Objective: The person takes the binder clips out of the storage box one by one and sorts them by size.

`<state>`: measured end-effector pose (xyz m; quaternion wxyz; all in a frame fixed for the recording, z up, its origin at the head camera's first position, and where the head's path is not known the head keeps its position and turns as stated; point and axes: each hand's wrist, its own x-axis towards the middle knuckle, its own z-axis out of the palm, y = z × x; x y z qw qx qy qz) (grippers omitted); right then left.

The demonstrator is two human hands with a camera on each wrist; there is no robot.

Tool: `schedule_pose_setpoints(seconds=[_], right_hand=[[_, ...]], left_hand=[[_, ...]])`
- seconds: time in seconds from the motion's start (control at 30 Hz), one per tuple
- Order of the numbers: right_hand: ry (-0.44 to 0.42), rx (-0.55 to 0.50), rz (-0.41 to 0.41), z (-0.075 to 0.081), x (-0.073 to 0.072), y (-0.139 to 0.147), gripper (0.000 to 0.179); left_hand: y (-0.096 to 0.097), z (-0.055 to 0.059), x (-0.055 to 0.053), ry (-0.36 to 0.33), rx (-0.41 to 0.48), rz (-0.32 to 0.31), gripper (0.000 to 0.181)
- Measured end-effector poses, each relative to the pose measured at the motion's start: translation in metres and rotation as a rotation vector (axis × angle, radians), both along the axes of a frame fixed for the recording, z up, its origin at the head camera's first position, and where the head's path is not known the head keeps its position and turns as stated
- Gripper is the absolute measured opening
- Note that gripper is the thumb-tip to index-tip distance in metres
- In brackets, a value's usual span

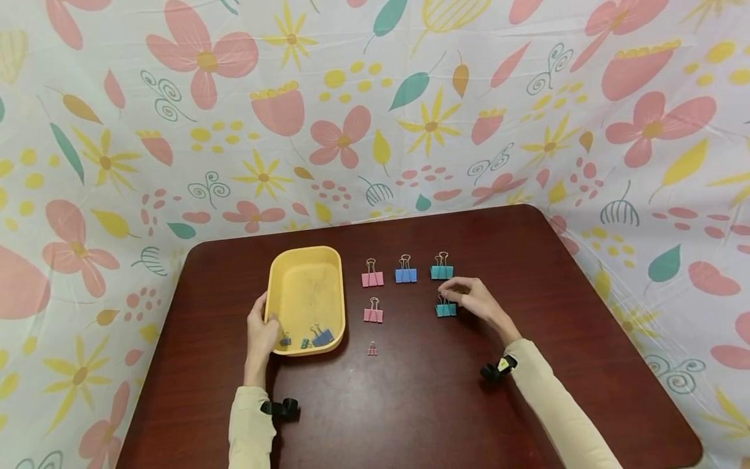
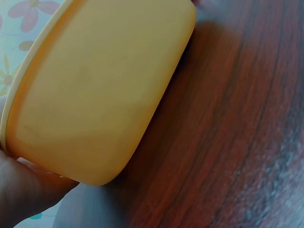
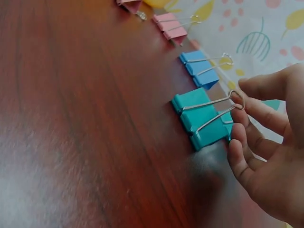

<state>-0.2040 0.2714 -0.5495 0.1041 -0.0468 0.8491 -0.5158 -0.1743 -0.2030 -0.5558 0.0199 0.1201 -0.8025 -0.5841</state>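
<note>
Teal metal took our right hand (image 1: 476, 301) while our left hand (image 1: 263, 329) gripped the yellow tray (image 1: 307, 286).
Nearest us, a tiny pink clip (image 1: 372, 350) sat on the table (image 1: 375, 417); beside it, blue and teal clips (image 1: 322, 337) lay at the tray's near end. Farther on, our right thumb and fingers pinched the wire handle of the front teal clip (image 1: 446, 311), just before the rear teal clip (image 1: 442, 271). We judged the step as setting clips out by colour and size; next seemed to call for a clean release, disturbing neither.

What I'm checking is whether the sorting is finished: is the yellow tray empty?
No, clips lie at the near end of the tray.
</note>
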Motion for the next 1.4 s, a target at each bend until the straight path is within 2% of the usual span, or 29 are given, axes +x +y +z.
schedule_pose_setpoints(seconds=[0.2,0.33,0.57,0.87,1.03,1.4], right_hand=[[0.035,-0.034,-0.033,0.036,0.001,-0.017,0.031],[0.07,-0.069,-0.031,0.05,-0.004,-0.027,0.031],[0.124,-0.145,0.001,0.023,-0.033,-0.044,0.033],[0.116,-0.183,0.079,0.032,-0.046,-0.088,0.023],[0.111,-0.212,0.111,0.039,-0.052,-0.116,0.023],[0.089,-0.271,0.208,0.048,-0.062,-0.176,0.022]], left_hand=[[0.0,0.0,0.0,0.001,-0.005,-0.002,0.059],[0.0,0.0,0.0,0.003,-0.004,-0.003,0.059],[0.0,0.002,-0.001,0.007,-0.006,-0.009,0.06],[0.004,0.002,0.002,0.023,-0.057,0.016,0.06],[0.003,0.001,0.003,0.034,-0.038,0.025,0.062],[0.0,0.0,0.0,-0.002,-0.031,-0.003,0.064]])
